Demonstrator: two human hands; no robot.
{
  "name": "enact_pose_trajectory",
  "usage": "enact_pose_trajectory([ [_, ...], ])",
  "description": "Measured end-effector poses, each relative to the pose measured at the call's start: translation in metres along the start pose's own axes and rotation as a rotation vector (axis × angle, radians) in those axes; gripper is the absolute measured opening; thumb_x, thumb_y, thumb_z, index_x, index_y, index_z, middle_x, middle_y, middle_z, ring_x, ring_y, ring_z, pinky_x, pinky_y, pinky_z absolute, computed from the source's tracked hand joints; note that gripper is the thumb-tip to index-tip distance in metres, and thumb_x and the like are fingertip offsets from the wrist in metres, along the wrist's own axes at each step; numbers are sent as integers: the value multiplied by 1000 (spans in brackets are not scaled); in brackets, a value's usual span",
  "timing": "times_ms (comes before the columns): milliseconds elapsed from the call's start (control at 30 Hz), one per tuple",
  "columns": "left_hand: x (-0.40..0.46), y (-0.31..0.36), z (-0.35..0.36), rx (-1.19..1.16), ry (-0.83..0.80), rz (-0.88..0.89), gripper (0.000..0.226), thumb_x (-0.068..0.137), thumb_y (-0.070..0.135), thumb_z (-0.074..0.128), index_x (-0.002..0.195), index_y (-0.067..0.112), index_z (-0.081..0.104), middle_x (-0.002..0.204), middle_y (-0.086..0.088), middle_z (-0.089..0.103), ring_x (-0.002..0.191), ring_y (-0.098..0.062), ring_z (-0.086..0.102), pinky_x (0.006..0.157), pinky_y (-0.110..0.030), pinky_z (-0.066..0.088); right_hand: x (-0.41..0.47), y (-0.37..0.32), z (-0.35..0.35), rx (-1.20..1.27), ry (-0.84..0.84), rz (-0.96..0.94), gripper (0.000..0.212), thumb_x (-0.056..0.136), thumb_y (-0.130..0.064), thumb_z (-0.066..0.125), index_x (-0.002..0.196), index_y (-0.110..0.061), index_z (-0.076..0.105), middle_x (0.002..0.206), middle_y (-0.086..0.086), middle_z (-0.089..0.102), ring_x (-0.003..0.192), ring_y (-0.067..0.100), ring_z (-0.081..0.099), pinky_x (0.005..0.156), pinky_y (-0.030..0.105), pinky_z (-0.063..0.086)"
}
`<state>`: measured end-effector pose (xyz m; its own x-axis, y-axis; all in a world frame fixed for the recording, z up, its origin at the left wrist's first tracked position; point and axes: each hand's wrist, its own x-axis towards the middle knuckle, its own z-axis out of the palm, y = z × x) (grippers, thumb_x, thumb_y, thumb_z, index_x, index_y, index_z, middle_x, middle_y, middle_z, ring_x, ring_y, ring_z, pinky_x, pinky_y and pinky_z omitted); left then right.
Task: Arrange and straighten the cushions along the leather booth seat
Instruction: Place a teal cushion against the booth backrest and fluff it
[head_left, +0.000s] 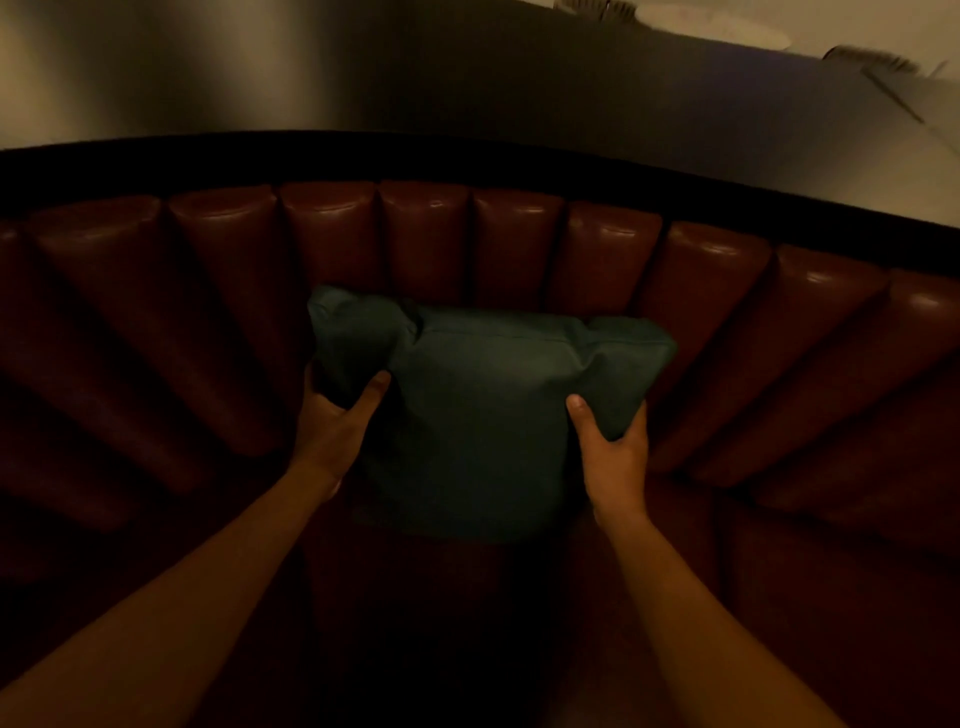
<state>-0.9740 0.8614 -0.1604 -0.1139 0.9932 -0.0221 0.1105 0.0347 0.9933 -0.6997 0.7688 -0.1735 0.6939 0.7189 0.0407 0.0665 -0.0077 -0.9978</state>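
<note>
1. The likeliest slip, as I judge it: my two grips are uneven. My left hand (332, 415) has bunched up a corner while my right hand (613, 441) holds a flatter edge, so if I let go like this the green cushion (483, 415) could settle crooked, left corner crumpled, instead of square against the booth backrest (426, 234).

2. A second risk: the cushion is soft and its lower edge sags toward me, between my wrists. If I push it back without lifting, I think that edge may fold under on the seat, which is too dark here for me to see clearly.

3. Third, the leather looks slick; a cushion propped too upright could slide down off the padded ribs beyond my fingers.

4. My left hand is curled around the cushion's upper left corner, thumb on the front face, fingers wrapped behind and out of sight.

5. My right hand grips the right edge lower down, thumb pressed on the front, fingers curled round the side.

6. The cushion sits between my hands, its top edge touching or just beside the backrest ahead of them; I cannot tell which.
</note>
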Motion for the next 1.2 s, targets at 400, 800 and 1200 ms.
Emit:
enact_pose_trajectory([
  [400,-14,32,14,837,73,916,92,87,59,67,159,16,29,168,-23,13,157,-43,8,123,-64,14,-17,-43,19,-733,90,-914,77,85,-50,73,151,-23,44,162,20,30,151,41,25,122,58,18],
  [800,-7,31,32,1339,-248,754,127,60,89,63,163,35,13,170,-4,18,158,-34,10,118,-73,4,-9,-37,28,-1222,-335,-726,99,83,-78,56,162,-42,9,172,1,1,158,31,-5,124,59,-1],
  [1200,-5,67,33,1372,-339,729,124,60,92,54,162,28,24,165,-11,32,153,-42,22,112,-80,9,-4,-62,5,-1249,-376,-633,106,80,-74,62,163,-36,8,172,6,7,158,30,-5,125,57,3],
])
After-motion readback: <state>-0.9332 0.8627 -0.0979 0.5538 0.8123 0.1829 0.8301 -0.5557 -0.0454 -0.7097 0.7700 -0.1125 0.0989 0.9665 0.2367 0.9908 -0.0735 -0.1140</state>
